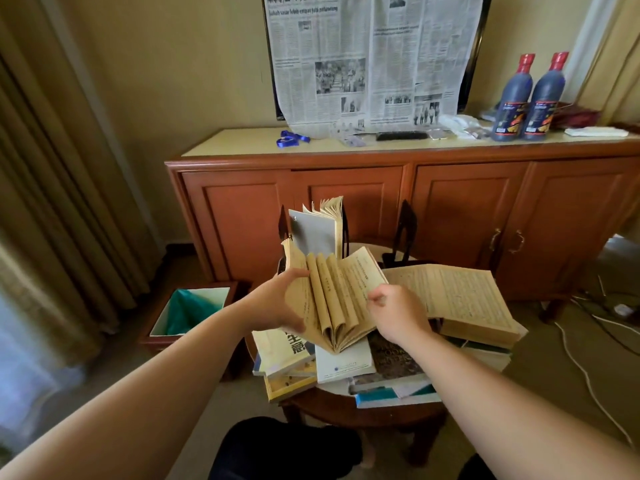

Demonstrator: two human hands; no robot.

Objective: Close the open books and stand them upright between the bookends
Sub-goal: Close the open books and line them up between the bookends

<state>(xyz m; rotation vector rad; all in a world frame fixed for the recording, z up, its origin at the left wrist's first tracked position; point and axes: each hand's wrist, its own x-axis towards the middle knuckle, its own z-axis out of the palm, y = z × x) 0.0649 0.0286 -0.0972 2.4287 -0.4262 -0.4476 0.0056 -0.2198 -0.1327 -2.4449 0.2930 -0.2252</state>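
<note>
A wooden cabinet (398,209) stands at the far side. Nearer, a round table (363,410) bears piled books. One book (313,230) stands upright between black bookends (405,230). Over the pile, the left hand (273,303) and right hand (398,315) grip a fanned-open book (336,299) by its left and right edges.

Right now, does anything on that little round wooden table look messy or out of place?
Yes. The grey-covered book standing between the black metal bookends has its pages fanned open. A thick yellowed open book lies on an untidy pile of closed books, several overhanging the round wooden table.
</note>
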